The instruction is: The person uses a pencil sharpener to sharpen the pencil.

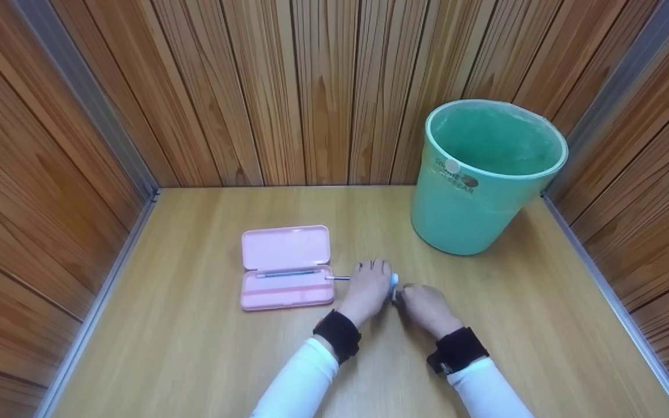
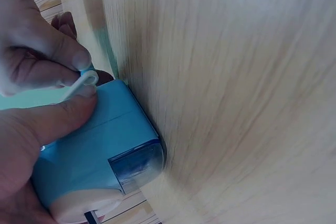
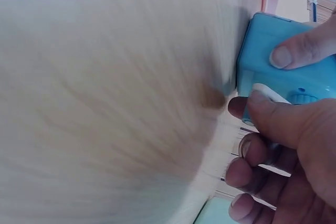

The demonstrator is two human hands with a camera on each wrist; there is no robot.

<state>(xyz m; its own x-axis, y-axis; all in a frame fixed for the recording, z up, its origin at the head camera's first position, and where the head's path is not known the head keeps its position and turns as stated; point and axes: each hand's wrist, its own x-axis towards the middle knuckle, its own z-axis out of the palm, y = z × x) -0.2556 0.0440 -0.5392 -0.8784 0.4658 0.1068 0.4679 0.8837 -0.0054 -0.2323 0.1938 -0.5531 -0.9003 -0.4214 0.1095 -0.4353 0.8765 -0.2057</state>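
Observation:
A blue crank pencil sharpener (image 2: pixel 94 145) sits on the table, mostly hidden by my left hand (image 1: pixel 369 289) in the head view. That hand grips its body, the thumb lying along one side in the right wrist view. A pencil (image 1: pixel 341 278) sticks out of the sharpener's left end, toward the pink pencil case. My right hand (image 1: pixel 429 307) pinches the knob of the white crank handle (image 2: pixel 79 84) between thumb and index finger, its other fingers curled loosely. The sharpener's clear dark-blue shavings window (image 2: pixel 137 165) shows in the left wrist view.
To the left, a pink pencil case (image 1: pixel 286 299) lies with its lid raised and another pencil (image 1: pixel 288 273) inside. A mint-green bin (image 1: pixel 450 217) with a plastic liner stands at the back right. Wood-panelled walls (image 1: pixel 323 93) bound the wooden table (image 1: pixel 195 360).

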